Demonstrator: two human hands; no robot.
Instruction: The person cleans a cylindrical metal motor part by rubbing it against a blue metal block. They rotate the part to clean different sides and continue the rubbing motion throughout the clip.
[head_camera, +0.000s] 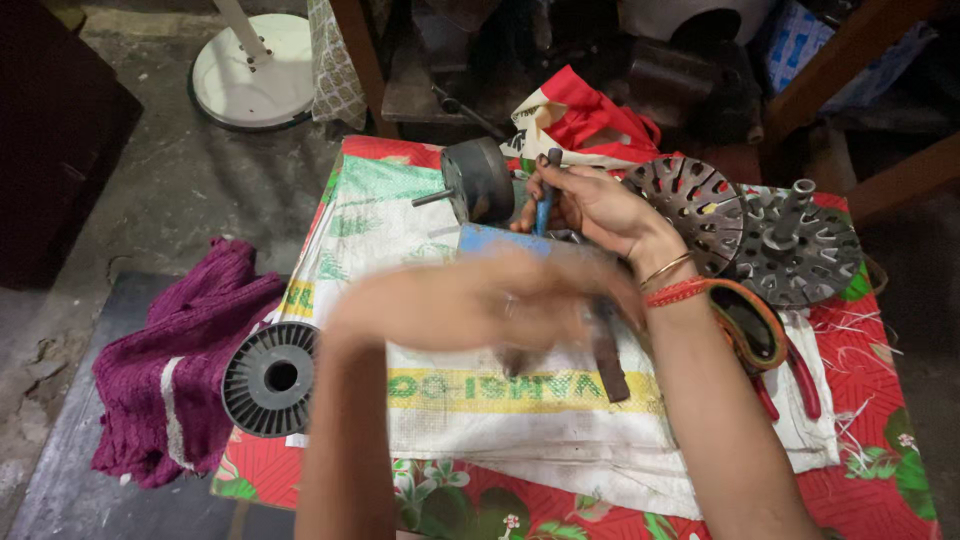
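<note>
My right hand (592, 208) is closed around a blue-handled tool (542, 210) held upright over the far side of the low table, beside a dark cylindrical rotor with a shaft (478, 180). My left hand (480, 298) is motion-blurred above the white woven sack (540, 420); whether it holds anything is unclear. A blue flat piece (492, 238) shows just behind it. A dark narrow bar (608, 360) lies on the sack under my hands.
Two slotted metal motor covers (692, 205) (800, 250) lie at the right. A black plastic spool (268, 378) sits at the table's left edge. Red-handled pliers (795, 385), a purple cloth (175, 350) on the floor, a red-and-white bag (585, 120) behind, a white fan base (252, 70).
</note>
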